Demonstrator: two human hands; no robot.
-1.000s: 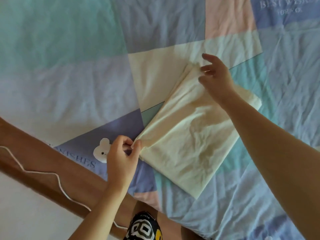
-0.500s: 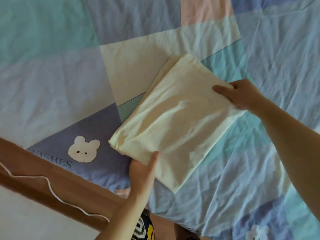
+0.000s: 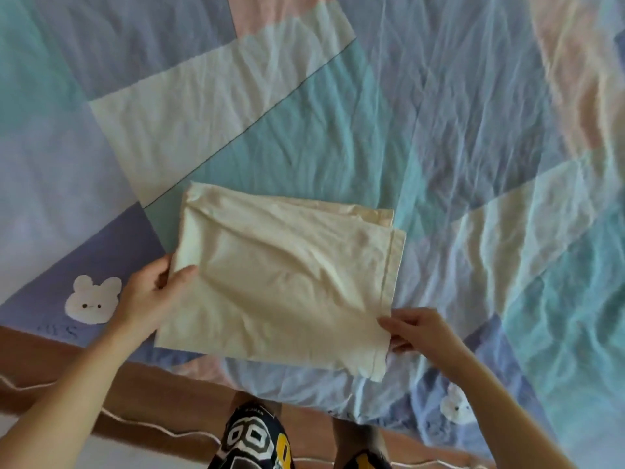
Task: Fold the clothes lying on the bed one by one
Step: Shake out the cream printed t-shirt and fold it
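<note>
Low in the middle of the frame, the cream garment (image 3: 287, 286) lies folded on the bed (image 3: 473, 164), left hand (image 3: 148, 299) pinching its left edge, right hand (image 3: 419, 330) pinching its lower-right hem — one more fold or a lift-away looks next — no containers anywhere in view.

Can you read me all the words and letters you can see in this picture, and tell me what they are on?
Letters printed on the bedsheet under the white bunny: only two or three show, upside down and blurred, so I cannot read them for sure.
Small white lettering on the black patterned clothing: too small and blurred to read.
The cream cloth has no writing that I can see.
</note>
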